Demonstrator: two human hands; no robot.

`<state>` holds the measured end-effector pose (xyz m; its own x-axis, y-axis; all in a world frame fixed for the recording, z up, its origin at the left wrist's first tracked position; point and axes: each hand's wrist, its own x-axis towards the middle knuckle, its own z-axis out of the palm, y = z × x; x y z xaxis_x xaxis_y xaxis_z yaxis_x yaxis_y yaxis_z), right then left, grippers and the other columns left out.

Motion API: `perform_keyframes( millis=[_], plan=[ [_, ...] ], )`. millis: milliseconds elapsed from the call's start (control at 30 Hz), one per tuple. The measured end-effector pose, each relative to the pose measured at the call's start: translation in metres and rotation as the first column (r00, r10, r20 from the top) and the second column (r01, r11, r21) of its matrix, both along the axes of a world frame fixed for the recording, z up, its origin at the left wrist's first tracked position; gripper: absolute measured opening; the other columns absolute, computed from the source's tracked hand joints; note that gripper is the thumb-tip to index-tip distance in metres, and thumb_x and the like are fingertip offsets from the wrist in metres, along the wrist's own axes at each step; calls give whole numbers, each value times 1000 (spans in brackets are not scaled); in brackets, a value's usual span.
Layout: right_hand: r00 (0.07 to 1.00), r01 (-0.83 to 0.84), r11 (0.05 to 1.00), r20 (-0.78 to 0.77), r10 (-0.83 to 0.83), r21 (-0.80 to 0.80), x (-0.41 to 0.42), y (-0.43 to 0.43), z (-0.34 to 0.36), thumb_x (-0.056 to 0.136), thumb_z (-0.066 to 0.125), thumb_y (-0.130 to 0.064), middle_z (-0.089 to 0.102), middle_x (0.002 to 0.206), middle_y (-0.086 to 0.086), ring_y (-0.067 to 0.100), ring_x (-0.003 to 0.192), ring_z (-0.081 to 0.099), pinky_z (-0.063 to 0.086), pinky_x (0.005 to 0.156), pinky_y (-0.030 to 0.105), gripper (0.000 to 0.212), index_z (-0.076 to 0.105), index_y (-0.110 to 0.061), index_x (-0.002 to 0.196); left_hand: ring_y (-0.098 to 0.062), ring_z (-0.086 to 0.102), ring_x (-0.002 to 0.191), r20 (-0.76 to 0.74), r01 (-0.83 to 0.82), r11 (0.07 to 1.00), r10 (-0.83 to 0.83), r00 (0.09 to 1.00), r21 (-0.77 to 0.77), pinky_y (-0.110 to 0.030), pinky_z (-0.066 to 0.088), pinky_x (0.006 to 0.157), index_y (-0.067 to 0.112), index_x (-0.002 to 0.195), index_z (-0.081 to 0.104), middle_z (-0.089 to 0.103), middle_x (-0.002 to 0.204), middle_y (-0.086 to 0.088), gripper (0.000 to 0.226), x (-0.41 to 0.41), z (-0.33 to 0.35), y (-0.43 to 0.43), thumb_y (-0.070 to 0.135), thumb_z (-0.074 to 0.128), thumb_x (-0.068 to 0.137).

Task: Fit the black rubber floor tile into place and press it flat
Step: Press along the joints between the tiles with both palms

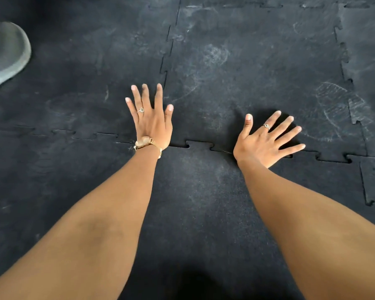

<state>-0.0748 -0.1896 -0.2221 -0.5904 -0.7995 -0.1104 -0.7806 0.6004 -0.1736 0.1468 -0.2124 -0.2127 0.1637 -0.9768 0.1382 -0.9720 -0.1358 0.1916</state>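
Note:
A black rubber floor tile with jigsaw edges and pale dusty shoe prints lies in the middle of the floor, locked to its neighbours. My left hand rests flat with fingers spread on its near left corner, where the seams meet. My right hand lies palm down, fingers fanned to the right, on the tile's near edge over the jigsaw seam. Neither hand holds anything. A watch sits on my left wrist, and each hand has a ring.
Matching black tiles cover the floor all around, including the one under my forearms. A person's grey shoe stands at the far left edge. Another toothed seam runs down the right side.

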Motion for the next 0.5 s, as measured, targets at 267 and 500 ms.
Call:
perform_keyframes(
  millis=[267,500],
  plan=[
    [1000,10,999,18,-9,-34,-3,2,0,93,0,-68,0,164,10,33,149,-7,-5,113,68,82,4,-17,156,-38,-10,147,173,-75,984,46,984,162,-66,-4,113,19,154,7,4,161,-19,68,-6,-5,-3,57,9,97],
    [971,-239,955,-11,241,-174,56,68,18,98,12,-63,-1,163,12,29,150,-6,-9,114,62,78,-3,-11,155,-35,-9,148,107,-48,978,27,994,202,-66,0,113,20,155,4,5,161,-15,71,0,-5,-4,60,11,96]
  ],
)
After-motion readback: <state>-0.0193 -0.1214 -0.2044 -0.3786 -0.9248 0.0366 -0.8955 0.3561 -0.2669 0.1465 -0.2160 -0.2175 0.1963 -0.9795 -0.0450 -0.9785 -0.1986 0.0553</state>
